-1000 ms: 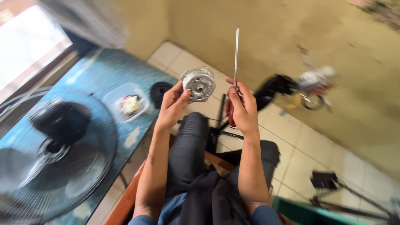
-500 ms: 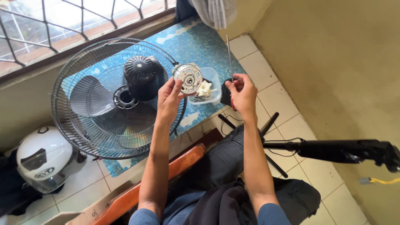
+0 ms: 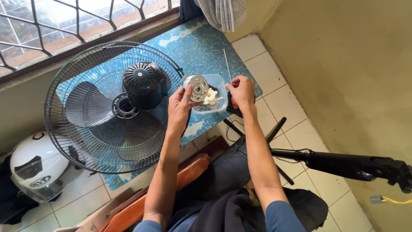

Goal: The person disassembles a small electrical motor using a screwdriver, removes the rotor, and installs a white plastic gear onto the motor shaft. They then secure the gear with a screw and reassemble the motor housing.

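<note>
My left hand (image 3: pixel 180 103) holds a round silver motor part (image 3: pixel 195 87) with a centre bearing, just above a clear plastic tub (image 3: pixel 216 95) of small pale parts. My right hand (image 3: pixel 241 91) pinches the lower end of a thin metal rod (image 3: pixel 226 63), which points up and away over the blue patterned table (image 3: pixel 195 47). The two hands are a little apart, with the tub between them. Left of them lies a black fan with its wire grille (image 3: pixel 113 107), blades and a black motor housing (image 3: pixel 144 83).
A white helmet (image 3: pixel 36 169) rests on the tiled floor at lower left. A black pole (image 3: pixel 343 165) crosses the floor at right, with a yellow cable end beside it. A grey cloth (image 3: pixel 223 13) hangs at the top. A barred window runs along the upper left.
The view has swung from the right wall to the table and fan. Both hands came down lower over the table with the motor part and rod still in them.
</note>
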